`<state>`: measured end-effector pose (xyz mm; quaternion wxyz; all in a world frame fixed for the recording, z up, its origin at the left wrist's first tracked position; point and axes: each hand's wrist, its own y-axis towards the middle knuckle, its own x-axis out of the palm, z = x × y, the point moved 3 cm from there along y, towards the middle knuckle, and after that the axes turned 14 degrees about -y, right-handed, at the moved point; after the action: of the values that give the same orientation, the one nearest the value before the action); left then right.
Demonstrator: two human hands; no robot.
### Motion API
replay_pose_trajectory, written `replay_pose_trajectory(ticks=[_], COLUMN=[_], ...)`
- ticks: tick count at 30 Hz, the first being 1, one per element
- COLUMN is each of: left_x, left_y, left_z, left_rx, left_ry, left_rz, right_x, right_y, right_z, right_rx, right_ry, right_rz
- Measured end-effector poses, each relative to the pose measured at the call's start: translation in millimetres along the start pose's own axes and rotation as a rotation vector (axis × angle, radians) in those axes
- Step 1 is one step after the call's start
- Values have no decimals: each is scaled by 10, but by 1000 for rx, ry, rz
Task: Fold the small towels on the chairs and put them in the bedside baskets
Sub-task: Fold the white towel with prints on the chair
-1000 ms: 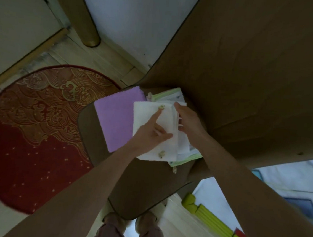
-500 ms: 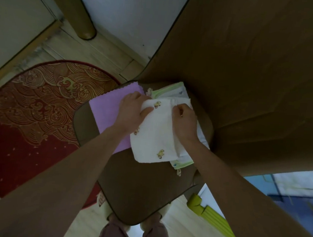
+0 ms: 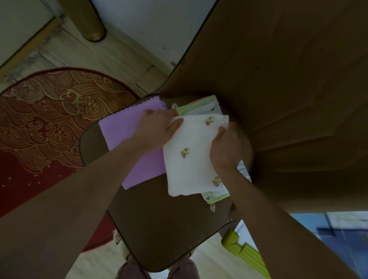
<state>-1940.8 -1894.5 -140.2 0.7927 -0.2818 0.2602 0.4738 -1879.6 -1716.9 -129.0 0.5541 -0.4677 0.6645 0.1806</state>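
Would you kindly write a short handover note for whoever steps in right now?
Left hand grips the white duck-print towel at its far left corner; right hand holds its right edge.
The towel lies folded on the chair seat, over a green-trimmed towel, beside the flat purple cloth.
Left: finish this fold, fold the others, carry all to baskets, which are out of view.

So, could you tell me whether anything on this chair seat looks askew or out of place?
Nothing is damaged. The white towel in both hands lies crooked over the green-edged towel, overlapping the purple cloth.
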Motion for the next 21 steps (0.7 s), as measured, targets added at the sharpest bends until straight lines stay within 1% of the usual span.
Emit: replay_pose_trajectory(ticks=[3,6,8,10,12,13,16,18,21], left_x=[49,94,122,142,160,165,124,55,-66], left_y=[91,161,161,142,129,122,85,32,-75], left_z=[-13,-3,-45,-62,-52,-52,-67,-54,39], left_rx=[25,-8,-38,-41,-43,-47,-51,-51,-37], left_ry=[7,40,53,35,-16,-42,-133,-193,-266], left_rz=[-33,1,19,26,25,17,-14,-34,-66], right_x=[35,100,113,123,134,137,49,-61,-233], right_y=[34,63,74,106,170,210,281,258,173], right_z=[30,27,5,-16,-25,-23,-2,6,-12], right_rx=[54,122,121,121,145,150,85,9,-101], right_ry=[-67,-62,-35,119,297,333,350,302,291], right_rz=[9,9,20,-8,-92,-131,-204,-240,-263])
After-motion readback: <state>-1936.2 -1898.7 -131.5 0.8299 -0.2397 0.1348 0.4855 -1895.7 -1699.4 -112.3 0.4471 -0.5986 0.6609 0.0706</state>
